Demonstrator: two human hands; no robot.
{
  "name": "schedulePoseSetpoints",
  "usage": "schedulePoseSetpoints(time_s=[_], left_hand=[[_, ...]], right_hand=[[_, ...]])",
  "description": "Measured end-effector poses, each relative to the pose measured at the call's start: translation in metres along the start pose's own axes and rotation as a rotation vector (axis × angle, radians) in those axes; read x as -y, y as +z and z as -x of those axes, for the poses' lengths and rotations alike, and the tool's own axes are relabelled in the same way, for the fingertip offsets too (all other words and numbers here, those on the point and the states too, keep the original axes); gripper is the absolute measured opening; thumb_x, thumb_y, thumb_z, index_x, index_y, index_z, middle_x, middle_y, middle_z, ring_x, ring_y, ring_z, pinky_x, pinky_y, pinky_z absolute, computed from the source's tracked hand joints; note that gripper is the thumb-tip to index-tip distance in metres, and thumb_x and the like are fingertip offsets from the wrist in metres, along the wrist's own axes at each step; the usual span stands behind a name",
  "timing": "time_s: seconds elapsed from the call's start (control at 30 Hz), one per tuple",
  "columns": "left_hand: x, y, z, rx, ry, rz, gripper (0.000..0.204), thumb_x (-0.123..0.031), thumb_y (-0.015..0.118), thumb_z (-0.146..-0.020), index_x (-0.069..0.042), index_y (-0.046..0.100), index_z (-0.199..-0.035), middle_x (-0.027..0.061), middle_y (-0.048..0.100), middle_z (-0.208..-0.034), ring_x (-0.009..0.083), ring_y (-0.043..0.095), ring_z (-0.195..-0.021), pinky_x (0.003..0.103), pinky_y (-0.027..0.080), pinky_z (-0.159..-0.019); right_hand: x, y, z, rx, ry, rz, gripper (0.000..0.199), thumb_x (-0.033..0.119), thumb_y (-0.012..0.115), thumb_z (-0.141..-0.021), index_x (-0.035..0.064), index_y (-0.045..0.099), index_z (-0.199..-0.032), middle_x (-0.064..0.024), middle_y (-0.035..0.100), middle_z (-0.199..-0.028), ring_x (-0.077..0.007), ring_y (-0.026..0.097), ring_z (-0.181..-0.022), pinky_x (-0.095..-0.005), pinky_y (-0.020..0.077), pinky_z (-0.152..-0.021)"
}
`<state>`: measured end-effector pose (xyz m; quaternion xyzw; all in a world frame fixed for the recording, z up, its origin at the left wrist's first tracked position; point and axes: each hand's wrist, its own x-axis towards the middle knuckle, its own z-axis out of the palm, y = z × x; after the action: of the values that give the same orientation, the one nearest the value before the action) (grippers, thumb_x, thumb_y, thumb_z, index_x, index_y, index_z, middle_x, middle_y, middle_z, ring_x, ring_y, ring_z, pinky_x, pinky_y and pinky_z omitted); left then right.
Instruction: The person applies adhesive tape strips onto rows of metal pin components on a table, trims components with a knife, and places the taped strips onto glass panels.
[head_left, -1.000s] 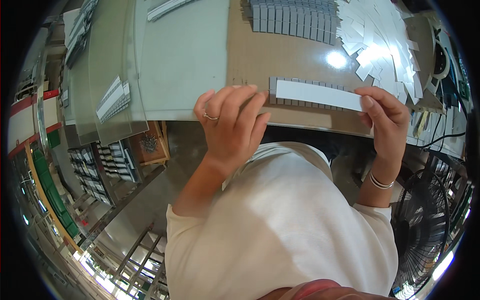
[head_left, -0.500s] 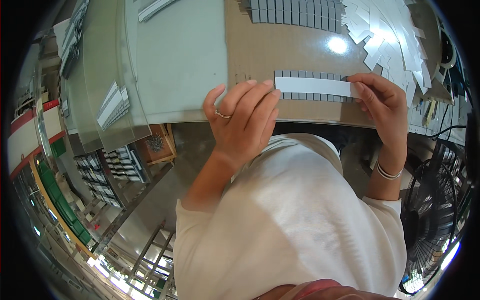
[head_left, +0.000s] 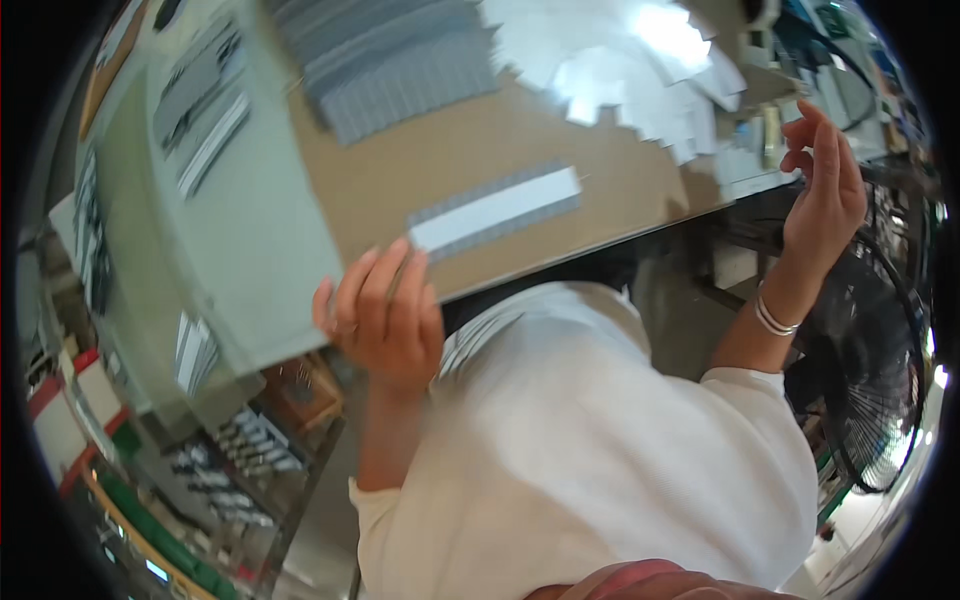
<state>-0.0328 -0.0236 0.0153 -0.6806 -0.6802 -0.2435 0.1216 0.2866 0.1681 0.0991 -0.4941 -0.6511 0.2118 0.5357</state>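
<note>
A long white strip [head_left: 497,209] lies on a row of grey pieces on the brown table [head_left: 440,160]. My left hand [head_left: 382,318] rests at the table's near edge, fingertips close to the strip's left end, holding nothing. My right hand [head_left: 823,186] is lifted off the table at the right, fingers spread and empty, with bracelets at the wrist. A block of grey ribbed pieces [head_left: 400,70] lies further back on the table, and a heap of white cut pieces [head_left: 620,60] lies at the back right.
A pale green board [head_left: 240,240] covers the table's left part. Stacks of white and grey strips [head_left: 195,110] lie at the far left. A black fan [head_left: 870,390] stands at the right. Shelves with small parts [head_left: 240,450] sit below left.
My right hand has let go of the white strip and moved away to the right and up. The view has tilted, and my left hand has stayed at the table edge.
</note>
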Motion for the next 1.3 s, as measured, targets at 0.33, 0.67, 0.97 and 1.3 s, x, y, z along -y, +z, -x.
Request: schedulePoseSetpoints(time_s=[0.33,0.67,0.97,1.3], left_hand=[[0.008,0.001,0.013,0.043,-0.015,-0.055,0.032,-0.017,0.053,-0.093,-0.003,0.060,-0.122,0.0078,0.064,-0.125,0.0286,0.055,-0.117,0.052,0.026,-0.111],[-0.008,-0.005,0.005,-0.032,-0.057,0.011,0.031,-0.006,0.057,-0.083,-0.002,0.065,-0.113,0.0073,0.065,-0.111,0.0278,0.055,-0.110,0.052,0.027,-0.109],[-0.005,0.001,0.004,-0.036,-0.065,0.011,0.034,-0.009,0.059,-0.084,0.000,0.064,-0.116,0.0089,0.065,-0.109,0.0275,0.056,-0.109,0.051,0.027,-0.109],[0.001,-0.002,0.008,0.037,-0.059,0.014,0.039,-0.011,0.056,-0.087,-0.001,0.057,-0.125,0.0117,0.061,-0.120,0.0285,0.053,-0.118,0.052,0.025,-0.113]], right_hand=[[-0.039,-0.037,-0.095,0.054,-0.033,0.824,0.066,0.057,0.040,-0.100,0.0029,0.070,-0.077,-0.0109,0.066,-0.075,-0.0326,0.059,-0.079,-0.0389,0.0439,-0.073],[-0.048,-0.029,-0.082,0.263,0.263,0.335,0.052,0.048,0.054,-0.099,-0.0004,0.071,-0.093,-0.0020,0.065,-0.078,-0.0103,0.055,-0.070,-0.0253,0.0432,-0.061],[-0.036,-0.016,-0.082,0.152,0.166,-0.355,0.019,0.015,0.064,-0.086,0.0021,0.059,-0.073,0.0028,0.051,-0.074,-0.0067,0.043,-0.070,-0.0235,0.0343,-0.065],[-0.065,-0.028,0.011,0.089,0.491,-0.454,0.020,0.004,0.059,-0.090,-0.0016,0.061,-0.071,-0.0127,0.068,-0.101,-0.0153,0.064,-0.088,-0.0268,0.0482,-0.080]])
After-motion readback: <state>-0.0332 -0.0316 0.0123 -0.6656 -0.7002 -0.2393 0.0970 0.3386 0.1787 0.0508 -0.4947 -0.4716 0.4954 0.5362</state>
